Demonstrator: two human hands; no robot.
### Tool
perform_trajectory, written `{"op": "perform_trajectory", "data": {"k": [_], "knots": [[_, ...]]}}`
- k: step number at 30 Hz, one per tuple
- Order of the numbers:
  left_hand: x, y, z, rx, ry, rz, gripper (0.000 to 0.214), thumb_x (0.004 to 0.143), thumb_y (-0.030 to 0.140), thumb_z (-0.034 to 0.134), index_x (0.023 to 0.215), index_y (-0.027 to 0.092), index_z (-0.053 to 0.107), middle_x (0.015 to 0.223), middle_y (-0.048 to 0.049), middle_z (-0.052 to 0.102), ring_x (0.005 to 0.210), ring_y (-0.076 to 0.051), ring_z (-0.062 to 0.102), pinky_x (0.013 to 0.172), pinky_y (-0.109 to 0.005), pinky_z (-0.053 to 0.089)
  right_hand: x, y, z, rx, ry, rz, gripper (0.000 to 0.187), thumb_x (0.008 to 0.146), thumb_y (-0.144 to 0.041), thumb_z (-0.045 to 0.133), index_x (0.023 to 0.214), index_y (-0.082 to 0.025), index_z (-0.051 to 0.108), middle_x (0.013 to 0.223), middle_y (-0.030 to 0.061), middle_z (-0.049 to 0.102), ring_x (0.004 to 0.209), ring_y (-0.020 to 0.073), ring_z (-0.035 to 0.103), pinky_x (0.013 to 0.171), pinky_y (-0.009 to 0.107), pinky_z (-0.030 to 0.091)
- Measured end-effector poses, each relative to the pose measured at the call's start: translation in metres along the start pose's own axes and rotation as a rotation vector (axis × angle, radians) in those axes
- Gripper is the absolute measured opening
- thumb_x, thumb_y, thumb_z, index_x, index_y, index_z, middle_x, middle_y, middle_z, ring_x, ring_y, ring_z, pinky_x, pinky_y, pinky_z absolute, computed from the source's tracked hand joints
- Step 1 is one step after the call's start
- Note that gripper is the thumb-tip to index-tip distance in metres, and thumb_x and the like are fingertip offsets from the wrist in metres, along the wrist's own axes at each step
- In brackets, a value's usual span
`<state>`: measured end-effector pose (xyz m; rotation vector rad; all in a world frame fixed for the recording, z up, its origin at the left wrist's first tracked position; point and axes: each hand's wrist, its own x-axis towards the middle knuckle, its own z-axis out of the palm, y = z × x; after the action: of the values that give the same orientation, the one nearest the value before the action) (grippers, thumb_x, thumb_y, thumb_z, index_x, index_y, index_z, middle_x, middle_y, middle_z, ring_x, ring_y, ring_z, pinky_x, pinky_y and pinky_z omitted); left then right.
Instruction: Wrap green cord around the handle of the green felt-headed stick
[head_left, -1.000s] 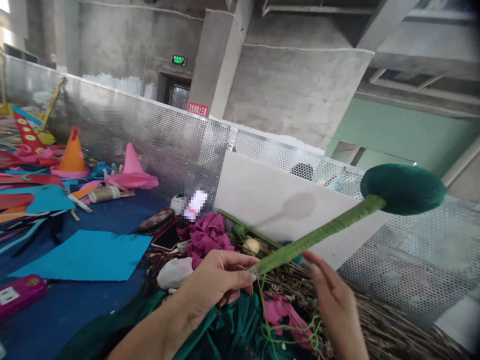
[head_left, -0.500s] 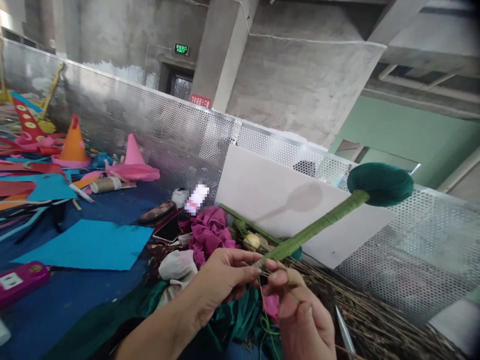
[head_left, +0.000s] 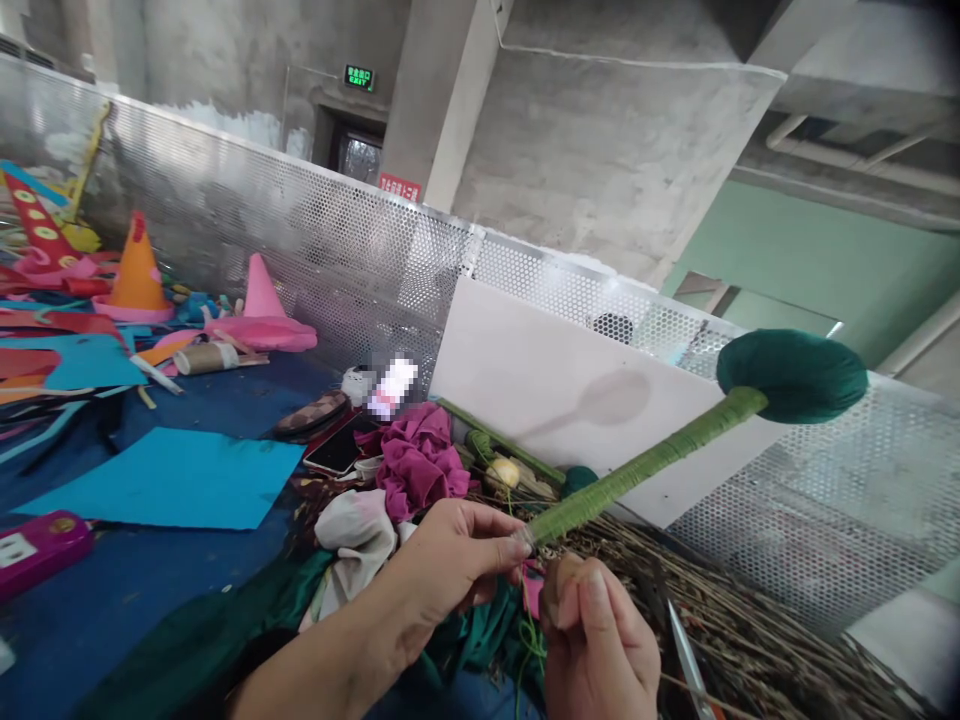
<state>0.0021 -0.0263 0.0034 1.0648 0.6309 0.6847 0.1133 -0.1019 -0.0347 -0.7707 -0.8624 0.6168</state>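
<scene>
A green stick wound with yarn slants up to the right, topped by a rounded dark green cloth head. My left hand pinches its lower end, where a clear wrapping shows. Just below and right of that end, my right hand is closed with thumb and fingertips together on a strand of green yarn, mostly hidden by the fingers. Loose green yarn dangles between the hands, over crumpled dark green cloth and a bit of pink material.
Dry twigs and scissors lie to the right. A white board leans on the perforated metal barrier. Magenta cloth, a phone, a blue sheet and felt cones are leftward.
The stick and its head have shifted right and slightly down in view. My right hand has dropped a little away from the stick's end, its fingers now drawn together. My left hand keeps its hold.
</scene>
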Motion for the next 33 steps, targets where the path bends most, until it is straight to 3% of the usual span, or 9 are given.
{"op": "perform_trajectory", "data": {"k": [3, 7, 11, 15, 22, 28, 33], "knots": [[0.0, 0.001, 0.0, 0.03, 0.008, 0.005, 0.051, 0.051, 0.045, 0.084, 0.083, 0.007, 0.072, 0.048, 0.0022, 0.058, 0.03, -0.002, 0.033, 0.034, -0.02, 0.017, 0.0, 0.004, -0.002, -0.045, -0.002, -0.021, 0.041, 0.091, -0.038, 0.057, 0.055, -0.019, 0.051, 0.055, -0.0022, 0.039, 0.055, 0.0124, 0.038, 0.051, 0.024, 0.03], [-0.002, 0.004, 0.002, 0.169, 0.103, 0.061, 0.031, 0.062, 0.031, 0.077, 0.084, 0.009, 0.073, 0.052, 0.0026, 0.06, 0.037, -0.004, 0.038, 0.04, -0.02, 0.026, -0.003, 0.008, -0.002, -0.117, -0.096, -0.107, 0.042, 0.094, -0.036, 0.051, 0.057, -0.019, 0.051, 0.056, -0.0019, 0.041, 0.055, 0.0123, 0.04, 0.054, 0.025, 0.032], [-0.003, 0.001, -0.001, 0.484, 0.199, 0.207, 0.027, 0.07, 0.024, 0.067, 0.094, 0.014, 0.075, 0.076, -0.0031, 0.073, 0.069, -0.017, 0.062, 0.063, -0.025, 0.045, 0.0, -0.003, 0.0, -0.263, -0.267, -0.239, 0.04, 0.096, -0.037, 0.047, 0.062, -0.019, 0.056, 0.06, 0.002, 0.051, 0.06, 0.0157, 0.051, 0.057, 0.028, 0.039], [-0.008, 0.002, -0.001, 0.806, 0.279, 0.193, 0.029, 0.073, 0.031, 0.064, 0.099, 0.024, 0.075, 0.097, -0.0042, 0.075, 0.091, -0.025, 0.065, 0.075, -0.031, 0.044, 0.015, -0.023, -0.007, -0.364, -0.411, -0.31, 0.033, 0.097, -0.03, 0.043, 0.073, -0.02, 0.062, 0.072, 0.0058, 0.063, 0.079, 0.0216, 0.064, 0.071, 0.033, 0.05], [-0.018, 0.002, 0.012, 1.12, 0.3, 0.24, 0.02, 0.08, 0.036, 0.06, 0.095, 0.034, 0.073, 0.092, -0.0016, 0.076, 0.085, -0.026, 0.066, 0.061, -0.028, 0.035, 0.032, -0.038, -0.022, -0.581, -0.408, -0.337, 0.026, 0.094, -0.019, 0.047, 0.082, -0.021, 0.07, 0.088, 0.0063, 0.073, 0.089, 0.0213, 0.069, 0.081, 0.032, 0.054], [-0.02, 0.0, 0.018, 1.31, 0.261, 0.314, 0.019, 0.086, 0.031, 0.054, 0.085, 0.028, 0.073, 0.079, -0.003, 0.075, 0.07, -0.023, 0.066, 0.054, -0.027, 0.027, 0.036, -0.038, -0.02, -0.606, -0.436, -0.271, 0.025, 0.094, -0.019, 0.049, 0.081, -0.021, 0.07, 0.089, 0.0042, 0.074, 0.087, 0.0182, 0.07, 0.078, 0.027, 0.055], [-0.021, -0.008, 0.02, 1.551, 0.31, 0.414, 0.021, 0.086, 0.024, 0.05, 0.075, 0.023, 0.068, 0.069, -0.0042, 0.072, 0.063, -0.022, 0.066, 0.051, -0.028, 0.023, 0.041, -0.037, -0.022, -0.656, -0.423, -0.224, 0.026, 0.094, -0.024, 0.051, 0.078, -0.021, 0.072, 0.089, 0.0054, 0.075, 0.086, 0.019, 0.07, 0.076, 0.027, 0.056]]}}
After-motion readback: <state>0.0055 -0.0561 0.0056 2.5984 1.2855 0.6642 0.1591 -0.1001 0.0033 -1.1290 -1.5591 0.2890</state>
